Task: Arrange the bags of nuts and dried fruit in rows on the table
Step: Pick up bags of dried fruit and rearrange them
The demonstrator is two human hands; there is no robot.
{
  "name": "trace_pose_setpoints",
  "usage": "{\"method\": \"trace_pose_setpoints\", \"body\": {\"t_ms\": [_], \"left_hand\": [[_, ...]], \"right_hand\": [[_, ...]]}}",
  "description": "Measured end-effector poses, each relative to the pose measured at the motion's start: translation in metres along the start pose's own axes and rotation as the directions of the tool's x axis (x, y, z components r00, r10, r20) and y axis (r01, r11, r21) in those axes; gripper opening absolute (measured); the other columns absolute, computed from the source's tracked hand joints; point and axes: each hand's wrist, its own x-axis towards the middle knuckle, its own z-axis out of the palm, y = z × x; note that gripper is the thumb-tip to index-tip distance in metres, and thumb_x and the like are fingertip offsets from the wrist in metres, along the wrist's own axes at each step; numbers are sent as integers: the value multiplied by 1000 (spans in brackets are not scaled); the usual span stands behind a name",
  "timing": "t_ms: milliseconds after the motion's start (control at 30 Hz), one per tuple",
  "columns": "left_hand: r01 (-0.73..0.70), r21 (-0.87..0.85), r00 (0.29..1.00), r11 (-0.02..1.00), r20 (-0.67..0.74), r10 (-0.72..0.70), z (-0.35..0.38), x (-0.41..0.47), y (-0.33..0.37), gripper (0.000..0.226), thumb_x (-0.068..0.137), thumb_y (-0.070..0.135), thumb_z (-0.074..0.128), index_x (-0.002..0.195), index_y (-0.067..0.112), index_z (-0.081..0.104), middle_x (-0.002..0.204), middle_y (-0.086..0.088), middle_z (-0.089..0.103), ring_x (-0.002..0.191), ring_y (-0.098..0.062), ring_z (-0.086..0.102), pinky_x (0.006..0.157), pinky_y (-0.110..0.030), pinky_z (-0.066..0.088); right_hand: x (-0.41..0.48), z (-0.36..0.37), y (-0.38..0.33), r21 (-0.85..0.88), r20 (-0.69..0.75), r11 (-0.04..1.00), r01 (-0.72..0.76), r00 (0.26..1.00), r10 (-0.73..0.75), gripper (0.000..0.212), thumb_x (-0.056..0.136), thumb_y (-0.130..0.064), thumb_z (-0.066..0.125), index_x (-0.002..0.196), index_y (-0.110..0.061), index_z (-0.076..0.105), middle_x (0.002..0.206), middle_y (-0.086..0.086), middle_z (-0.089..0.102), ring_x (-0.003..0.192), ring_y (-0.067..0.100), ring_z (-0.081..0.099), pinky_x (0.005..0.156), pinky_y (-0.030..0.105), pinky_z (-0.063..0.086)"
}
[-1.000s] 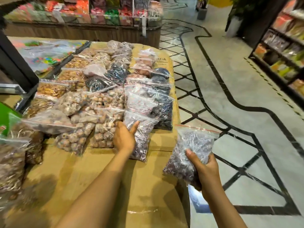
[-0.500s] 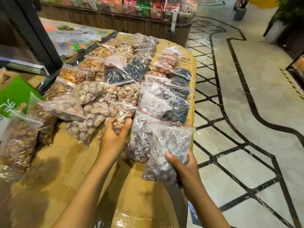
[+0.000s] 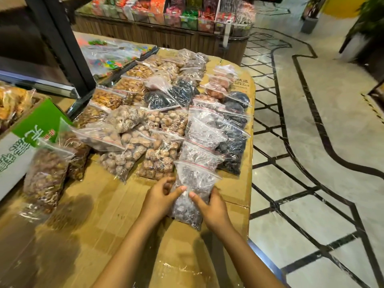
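Observation:
A clear zip bag of dark dried fruit (image 3: pixel 192 183) lies at the near end of the right-hand row on the cardboard-covered table (image 3: pixel 99 221). My left hand (image 3: pixel 160 198) grips its left side and my right hand (image 3: pixel 212 208) grips its right side. Behind it, similar bags of dark fruit (image 3: pixel 204 134) overlap in a row running away from me. To the left lie rows of round brown nut bags (image 3: pixel 160 161) and, further back, bags of walnuts (image 3: pixel 106 99) and black dried fruit (image 3: pixel 164 97).
A green and white carton (image 3: pixel 22 140) stands at the left edge beside a bag of reddish nuts (image 3: pixel 45 177). A black post (image 3: pixel 62 40) rises at the far left. The table's right edge drops to a tiled floor (image 3: pixel 311 142). Shelves of packaged goods (image 3: pixel 176 15) stand behind.
My right hand has brought the dark fruit bag from beyond the table's edge onto the near end of the right row. My left hand has left the earlier bag and taken hold of this one.

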Motion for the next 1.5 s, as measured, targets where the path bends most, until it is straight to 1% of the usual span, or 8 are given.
{"method": "trace_pose_setpoints", "body": {"t_ms": [200,367,600,800,967,1200,1333,1500], "left_hand": [[34,-73,999,997,-14,-35,7,-2,-20,46,81,43,67,115,13,61,100,-9,66,96,-23,61,77,-30,47],[-21,-24,997,999,-76,19,7,-22,-20,64,77,60,61,124,17,54,103,2,61,96,-13,59,77,-27,48],[-294,536,873,791,-186,451,13,-88,0,67,85,53,55,136,11,43,138,-16,45,128,-34,38,101,-46,37],[-260,814,920,519,45,390,64,-118,46,81,81,63,52,143,13,37,149,-23,32,141,-40,21,111,-50,24],[-79,865,979,496,-28,203,130,-129,88,85,87,68,31,150,19,4,158,-16,3,145,-34,-3,116,-43,7],[13,830,986,557,-102,129,211,-118,132,86,85,69,33,150,17,11,156,-21,11,144,-37,5,115,-47,10],[-24,830,977,557,-100,190,232,-85,149,87,72,66,60,135,7,47,136,-32,45,128,-50,39,102,-60,36],[38,836,976,548,-149,160,242,-12,176,88,84,74,27,150,21,6,157,-18,8,145,-37,2,115,-49,8]], "right_hand": [[-1,10,8,188,-22,982,-36,999,41,73,58,-62,75,117,-24,52,113,-6,67,102,13,64,90,44,53],[-22,2,5,301,-52,953,-25,998,43,58,71,-44,79,117,-23,53,119,2,66,104,12,64,91,38,53],[-72,-58,26,-366,-156,930,8,985,-70,82,78,-64,61,141,-20,32,140,7,46,128,26,40,105,42,39],[-72,-124,33,-767,13,613,188,961,-277,78,82,-67,49,141,-19,32,137,8,47,125,27,40,100,39,38],[-55,-199,54,-833,89,487,262,933,-349,81,80,-65,53,141,-15,33,134,15,49,124,34,42,96,44,39],[-20,-284,85,-829,164,477,292,942,-292,77,84,-65,49,141,-18,31,142,13,42,132,31,35,103,45,37],[29,-296,85,-830,210,451,329,933,-292,79,85,-66,45,143,-15,27,139,14,44,128,32,38,101,44,37],[117,-294,66,-834,255,385,395,895,-367,82,83,-66,48,143,-15,29,136,13,46,126,33,40,98,46,38]]}}
